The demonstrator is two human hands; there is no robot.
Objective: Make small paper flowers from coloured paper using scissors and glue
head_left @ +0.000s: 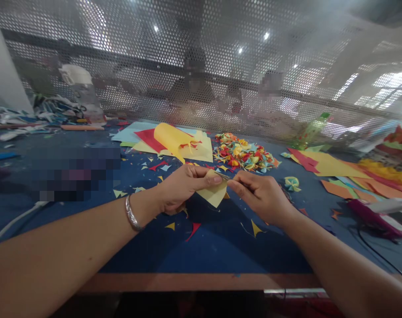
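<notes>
My left hand, with a silver bangle on the wrist, pinches a pale yellow piece of paper between thumb and fingers. One corner of the paper points down toward the table. My right hand is closed around small scissors, whose thin metal blades lie at the paper's upper edge beside my left thumb. The handles are hidden inside my fingers. Below and around both hands, yellow and red paper offcuts are scattered on the dark blue tabletop.
Behind my hands lie coloured sheets with a curled yellow sheet and a heap of small folded paper pieces. More paper sheets and a purple device are on the right. A clear bottle stands at left before a perforated metal screen.
</notes>
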